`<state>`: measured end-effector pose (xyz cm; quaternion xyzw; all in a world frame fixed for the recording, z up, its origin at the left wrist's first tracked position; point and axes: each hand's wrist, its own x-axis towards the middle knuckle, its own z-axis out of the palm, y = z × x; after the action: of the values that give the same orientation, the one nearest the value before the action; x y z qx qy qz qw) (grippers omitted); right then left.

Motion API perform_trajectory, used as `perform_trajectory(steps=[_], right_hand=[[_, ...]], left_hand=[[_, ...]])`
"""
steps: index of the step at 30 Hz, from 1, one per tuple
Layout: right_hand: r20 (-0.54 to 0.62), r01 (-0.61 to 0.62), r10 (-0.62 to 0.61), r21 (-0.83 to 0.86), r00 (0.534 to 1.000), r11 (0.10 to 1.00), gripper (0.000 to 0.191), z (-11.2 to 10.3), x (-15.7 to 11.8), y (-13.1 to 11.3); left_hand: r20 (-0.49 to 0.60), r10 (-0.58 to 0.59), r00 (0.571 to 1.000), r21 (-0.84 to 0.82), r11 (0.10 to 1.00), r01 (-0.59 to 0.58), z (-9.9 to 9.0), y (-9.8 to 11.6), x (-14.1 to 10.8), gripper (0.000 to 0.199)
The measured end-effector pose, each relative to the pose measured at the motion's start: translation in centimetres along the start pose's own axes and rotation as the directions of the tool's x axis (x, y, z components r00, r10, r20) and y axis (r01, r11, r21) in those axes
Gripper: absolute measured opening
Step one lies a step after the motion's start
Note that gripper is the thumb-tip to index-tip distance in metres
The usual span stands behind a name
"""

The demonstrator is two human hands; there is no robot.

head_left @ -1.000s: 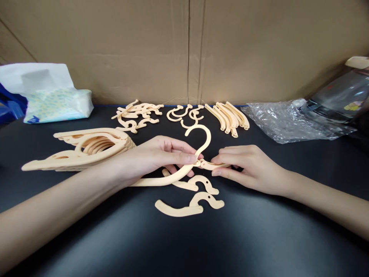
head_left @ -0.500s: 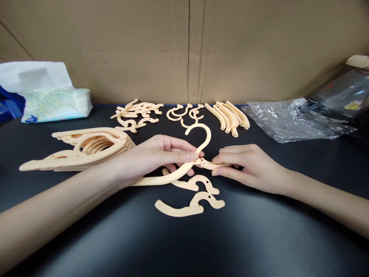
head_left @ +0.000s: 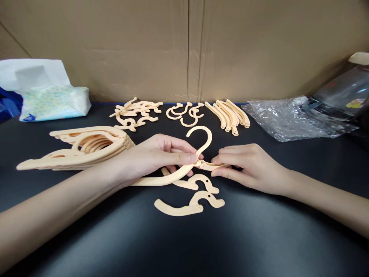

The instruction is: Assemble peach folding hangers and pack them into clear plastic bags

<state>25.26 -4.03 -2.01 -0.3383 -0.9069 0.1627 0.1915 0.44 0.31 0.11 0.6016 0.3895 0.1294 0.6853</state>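
So, far left: white tissue pack [head_left: 56,102] with pale printed pattern. Then a stack of cream plastic hangers [head_left: 95,156], partly behind the left forearm. At the back, a jumble of wavy cream plastic pieces [head_left: 141,110]. Left hand [head_left: 161,156] pinches a cream plastic hanger [head_left: 170,179] at its upright hook's base, mid-table. Just below, two flat swan-shaped cream parts [head_left: 178,210] on the black tabletop [head_left: 230,242]. Behind: loose cream hooks [head_left: 188,123], slim cream bars [head_left: 230,115]. Right hand [head_left: 248,165] pinches a cream arm piece [head_left: 209,166] meeting the hook base; can't tell if latched. Far right: crumpled clear plastic bag [head_left: 276,119].
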Motion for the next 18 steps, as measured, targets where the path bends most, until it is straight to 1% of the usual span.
perform_trajectory(steps=[7,13,18], right_hand=[[-0.014,0.025,-0.025,-0.020,1.000,0.999,0.024,0.13,0.07,0.08],[-0.006,0.019,-0.020,-0.062,1.000,0.998,0.025,0.15,-0.03,0.00],[-0.017,0.015,-0.017,-0.078,1.000,0.997,0.027,0.24,-0.17,-0.10]], left_hand=[[0.013,0.044,0.999,0.017,0.999,-0.044,0.33,0.16,-0.03,0.011],[-0.022,0.062,0.998,0.041,0.997,-0.061,0.73,0.28,-0.15,0.016],[-0.072,0.051,0.996,0.024,0.998,-0.049,0.85,-0.01,-0.14,0.020]])
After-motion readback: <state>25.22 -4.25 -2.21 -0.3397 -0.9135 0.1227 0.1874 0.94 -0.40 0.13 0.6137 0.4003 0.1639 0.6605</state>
